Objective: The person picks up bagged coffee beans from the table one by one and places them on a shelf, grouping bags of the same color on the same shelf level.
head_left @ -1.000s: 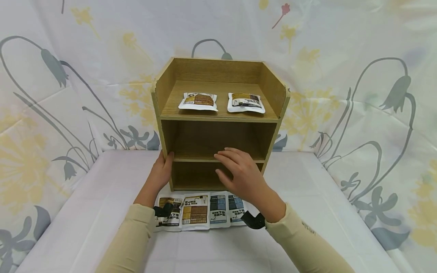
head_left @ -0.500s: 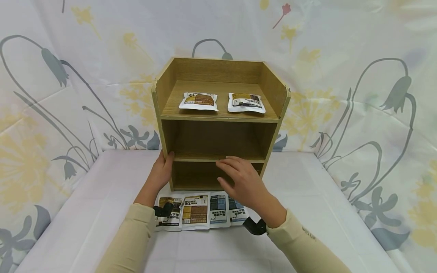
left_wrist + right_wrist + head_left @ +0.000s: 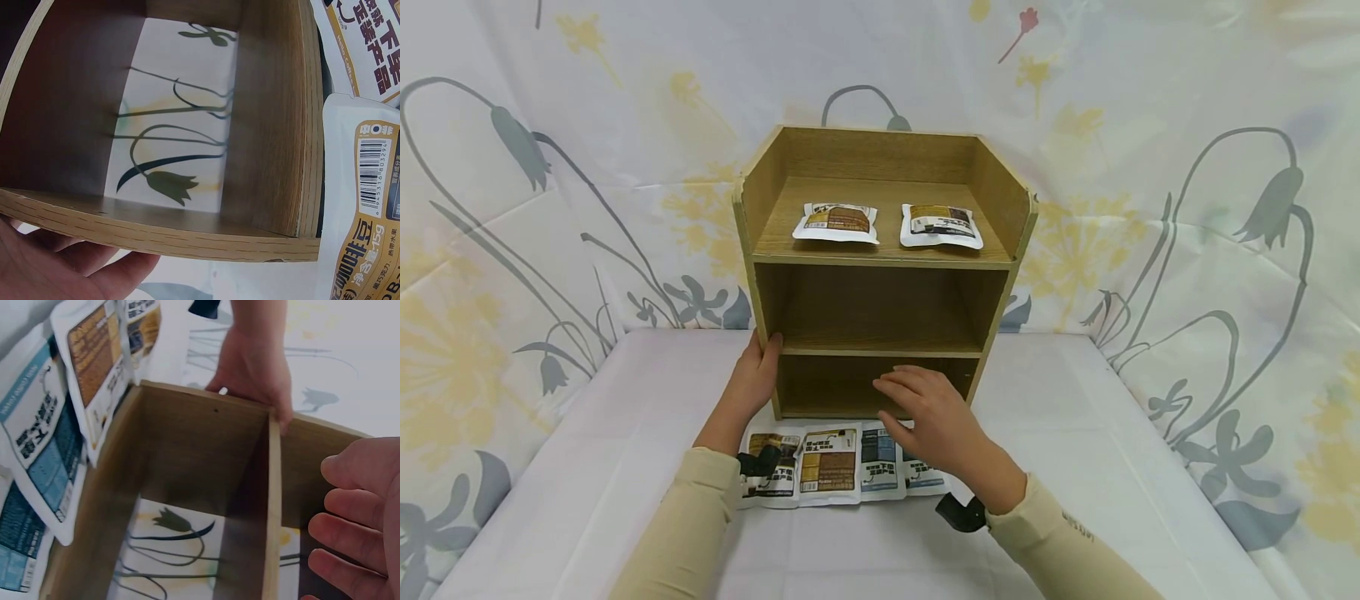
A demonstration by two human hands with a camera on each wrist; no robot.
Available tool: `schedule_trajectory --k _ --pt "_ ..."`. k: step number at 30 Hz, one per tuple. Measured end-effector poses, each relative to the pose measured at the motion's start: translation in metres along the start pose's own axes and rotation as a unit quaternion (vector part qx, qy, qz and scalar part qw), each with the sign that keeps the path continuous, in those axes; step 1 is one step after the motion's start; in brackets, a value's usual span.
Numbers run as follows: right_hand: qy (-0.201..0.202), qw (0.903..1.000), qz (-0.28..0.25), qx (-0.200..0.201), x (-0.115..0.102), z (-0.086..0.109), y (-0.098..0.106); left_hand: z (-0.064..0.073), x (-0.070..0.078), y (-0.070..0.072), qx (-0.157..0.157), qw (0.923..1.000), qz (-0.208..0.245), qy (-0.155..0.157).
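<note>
A three-tier wooden shelf (image 3: 880, 261) stands in the middle of the table. My left hand (image 3: 751, 375) grips its left side panel, thumb at the front edge and fingers along the outside. In the left wrist view those fingers (image 3: 122, 275) lie against the panel. My right hand (image 3: 934, 417) hovers before the lowest compartment, fingers loosely bent and holding nothing. On the top tier lie two white coffee packets, one brown-labelled (image 3: 837, 221) and one yellow-and-black (image 3: 942, 225). Several more packets (image 3: 829, 467) line the shelf's foot; my right hand partly covers the rightmost blue one (image 3: 925, 478).
White cloth covers the table (image 3: 1075, 467). A floral sheet (image 3: 1150, 100) hangs behind the shelf, and its pattern shows through the compartment's back in both wrist views. A black strap piece (image 3: 962, 512) sits at my right wrist, another (image 3: 760, 461) at my left.
My right hand has dropped from the middle board's level to the lowest compartment, covering more of the rightmost packet. The left hand, shelf and packets have stayed put.
</note>
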State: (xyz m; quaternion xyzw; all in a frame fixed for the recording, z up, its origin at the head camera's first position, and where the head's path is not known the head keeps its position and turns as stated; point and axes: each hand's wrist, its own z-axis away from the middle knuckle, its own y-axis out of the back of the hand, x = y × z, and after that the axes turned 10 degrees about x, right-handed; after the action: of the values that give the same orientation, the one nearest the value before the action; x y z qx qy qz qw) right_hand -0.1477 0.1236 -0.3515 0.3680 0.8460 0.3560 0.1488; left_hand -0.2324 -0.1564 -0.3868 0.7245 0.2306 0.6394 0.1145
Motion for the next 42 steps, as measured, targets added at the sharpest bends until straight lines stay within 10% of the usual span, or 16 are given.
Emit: schedule_trajectory --k 42 --pt "-0.074 0.9784 -0.017 -0.192 -0.001 0.044 -0.026 -0.001 -0.003 0.001 -0.002 0.9999 0.005 -0.014"
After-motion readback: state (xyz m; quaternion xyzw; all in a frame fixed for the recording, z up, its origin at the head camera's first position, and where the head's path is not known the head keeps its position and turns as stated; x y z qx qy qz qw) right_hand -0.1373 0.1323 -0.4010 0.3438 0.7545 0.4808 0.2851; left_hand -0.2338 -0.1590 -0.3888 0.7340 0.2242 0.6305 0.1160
